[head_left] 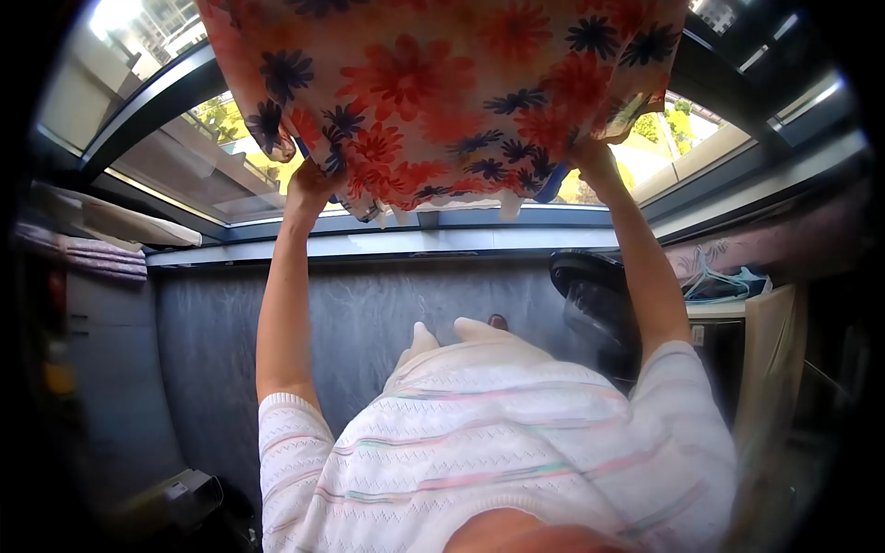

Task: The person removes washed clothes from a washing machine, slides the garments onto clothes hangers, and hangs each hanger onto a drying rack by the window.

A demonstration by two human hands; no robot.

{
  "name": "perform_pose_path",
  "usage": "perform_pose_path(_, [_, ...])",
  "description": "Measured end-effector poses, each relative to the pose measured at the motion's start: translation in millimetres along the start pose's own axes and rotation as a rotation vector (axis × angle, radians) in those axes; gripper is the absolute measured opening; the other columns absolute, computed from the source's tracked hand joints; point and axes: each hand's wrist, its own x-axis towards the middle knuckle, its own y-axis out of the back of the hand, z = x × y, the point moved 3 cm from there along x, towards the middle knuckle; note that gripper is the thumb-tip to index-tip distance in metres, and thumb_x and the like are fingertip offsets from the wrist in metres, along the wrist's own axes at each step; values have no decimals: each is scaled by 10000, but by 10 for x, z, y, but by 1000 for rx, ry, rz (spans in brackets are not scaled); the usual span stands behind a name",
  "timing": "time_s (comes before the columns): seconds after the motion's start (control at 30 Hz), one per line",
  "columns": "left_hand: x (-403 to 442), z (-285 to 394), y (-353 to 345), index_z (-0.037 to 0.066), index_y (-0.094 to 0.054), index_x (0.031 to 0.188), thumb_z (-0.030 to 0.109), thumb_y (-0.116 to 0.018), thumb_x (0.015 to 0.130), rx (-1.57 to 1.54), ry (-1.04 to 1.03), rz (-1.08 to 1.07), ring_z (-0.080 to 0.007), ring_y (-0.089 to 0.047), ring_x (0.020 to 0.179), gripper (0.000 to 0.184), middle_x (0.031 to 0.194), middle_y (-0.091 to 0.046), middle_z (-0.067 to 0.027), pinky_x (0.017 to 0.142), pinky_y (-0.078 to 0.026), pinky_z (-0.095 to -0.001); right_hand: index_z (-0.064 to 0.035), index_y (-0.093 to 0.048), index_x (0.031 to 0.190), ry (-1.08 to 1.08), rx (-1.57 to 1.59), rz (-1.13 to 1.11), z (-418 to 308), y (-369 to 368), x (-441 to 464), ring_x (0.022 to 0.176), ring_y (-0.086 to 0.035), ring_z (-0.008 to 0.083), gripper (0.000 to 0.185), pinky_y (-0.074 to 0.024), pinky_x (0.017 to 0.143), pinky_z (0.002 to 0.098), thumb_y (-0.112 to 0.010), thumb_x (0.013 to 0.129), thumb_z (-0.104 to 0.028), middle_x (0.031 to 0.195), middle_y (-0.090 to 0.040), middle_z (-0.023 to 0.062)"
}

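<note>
A floral cloth (406, 92), white with red and dark blue flowers, is stretched wide in front of the window at the top of the view. Its lower edge is gathered and wavy, and the upper part runs out of the picture. My left hand (315, 186) is closed around the left lower corner. On the opposite side, my right hand (595, 161) grips the lower right edge, its fingertips partly covered by fabric. Both arms are stretched forward and raised. A bit of blue material (553, 182) shows beside my right hand; I cannot tell what it is.
A window frame (424, 241) with a sill crosses ahead. Light blue hangers (719, 284) lie on a surface at right, near a black rounded container (590, 276). Folded cloths (101, 256) rest at left. Grey marbled floor (277, 323) lies below.
</note>
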Motion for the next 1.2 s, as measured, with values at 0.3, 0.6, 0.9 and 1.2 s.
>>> perform_pose_path(0.3, [97,-915,-33,-53,-598,941,60,-611,753,-172,164,-33,-132,-572,725,220,833,-624,-69,674,-453,-262,-61,-586,918,-198,363,26,569,67,-410,766,-506,81,233,-380,679,244,-620,778,-243,795,-568,-9])
perform_pose_path(0.6, [-158,-1530,-114,97,-594,967,153,-633,746,-213,449,-66,-118,-560,789,231,866,-618,-6,645,-423,-271,24,-585,981,-184,-3,-199,767,-643,-450,782,-555,155,311,-434,748,274,-649,768,-193,864,-630,90])
perform_pose_path(0.9, [-11,-2028,188,15,-588,948,-40,-589,725,-395,382,188,-140,-609,690,229,812,-625,-44,581,-496,-246,-115,-551,971,-507,221,177,1520,-164,-714,801,-589,103,247,-441,602,280,-631,796,-270,864,-617,-2])
perform_pose_path(1.2, [-256,-1866,123,35,-552,1057,93,-632,744,-164,408,247,-123,-565,680,328,854,-604,-32,580,-467,-236,-52,-574,975,-512,67,224,1586,-48,-854,756,-589,124,320,-446,557,273,-669,767,-276,826,-614,34])
